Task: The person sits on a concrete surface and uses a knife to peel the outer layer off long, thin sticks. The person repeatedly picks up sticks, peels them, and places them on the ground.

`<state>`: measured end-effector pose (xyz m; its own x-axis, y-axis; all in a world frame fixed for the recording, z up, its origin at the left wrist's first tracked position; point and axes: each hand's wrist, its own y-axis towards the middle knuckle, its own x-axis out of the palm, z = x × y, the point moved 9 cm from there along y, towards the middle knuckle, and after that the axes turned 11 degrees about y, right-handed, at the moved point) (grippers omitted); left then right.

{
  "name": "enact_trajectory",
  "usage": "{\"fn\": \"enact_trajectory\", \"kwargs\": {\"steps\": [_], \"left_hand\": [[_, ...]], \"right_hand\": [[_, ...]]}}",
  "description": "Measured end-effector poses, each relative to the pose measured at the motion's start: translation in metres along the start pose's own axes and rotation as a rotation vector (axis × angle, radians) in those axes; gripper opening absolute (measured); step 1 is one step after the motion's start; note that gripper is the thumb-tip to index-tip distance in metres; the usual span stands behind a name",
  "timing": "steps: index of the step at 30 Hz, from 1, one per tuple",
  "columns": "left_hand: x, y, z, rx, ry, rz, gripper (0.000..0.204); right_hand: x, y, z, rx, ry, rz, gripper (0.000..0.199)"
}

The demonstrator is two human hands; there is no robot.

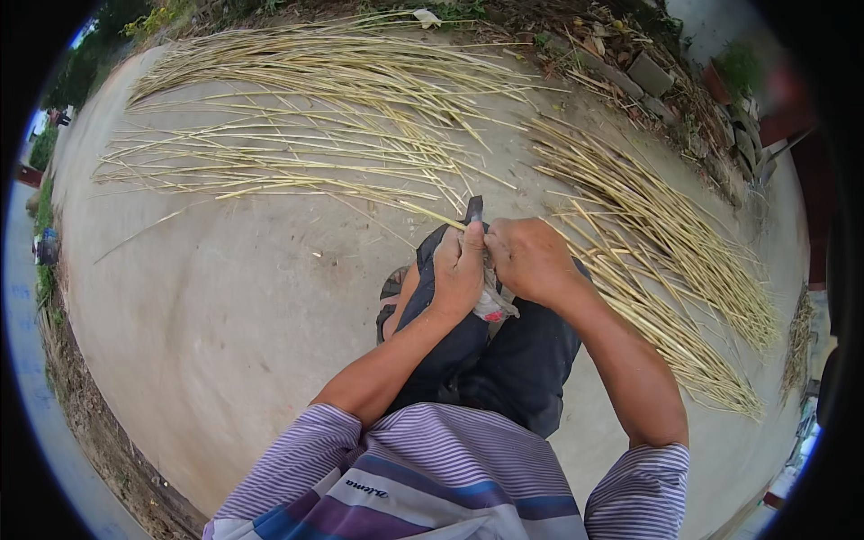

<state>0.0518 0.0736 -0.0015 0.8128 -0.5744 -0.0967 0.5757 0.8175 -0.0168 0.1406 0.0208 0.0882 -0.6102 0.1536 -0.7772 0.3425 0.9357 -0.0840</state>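
Observation:
Both hands meet above my knees. My left hand [457, 273] is closed, its thumb against the end of a pale yellow stalk [430, 213] that runs off toward the stalks on the ground. A short dark flat piece [474, 208] sticks up by the left thumb; which hand holds it I cannot tell. Pressed close on the right is my right hand [529, 259], fingers curled, back of the hand up; what lies in them is hidden. Below the hands, a whitish cloth or bag [493, 303] with a red mark rests on my dark trousers.
Long stalks [297, 67] lie spread on the concrete ground [225, 297] at the far left. More stalks [666, 234] lie in a bundle at the right, beside my right forearm. Bricks [650, 76] and dry litter edge the ground at far right.

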Motion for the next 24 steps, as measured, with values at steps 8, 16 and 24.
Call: {"fn": "enact_trajectory", "kwargs": {"steps": [8,16,24], "left_hand": [[0.015,0.01,-0.016,-0.285,-0.354,-0.083,0.04],[0.062,0.0,0.008,-0.22,-0.27,-0.165,0.038],[0.092,-0.016,0.027,0.04,-0.101,-0.109,0.04]], "right_hand": [[-0.044,-0.03,0.026,0.03,0.069,0.001,0.022],[-0.064,-0.049,0.044,0.053,0.118,0.067,0.024],[-0.063,-0.063,0.058,0.035,0.153,0.139,0.025]]}}
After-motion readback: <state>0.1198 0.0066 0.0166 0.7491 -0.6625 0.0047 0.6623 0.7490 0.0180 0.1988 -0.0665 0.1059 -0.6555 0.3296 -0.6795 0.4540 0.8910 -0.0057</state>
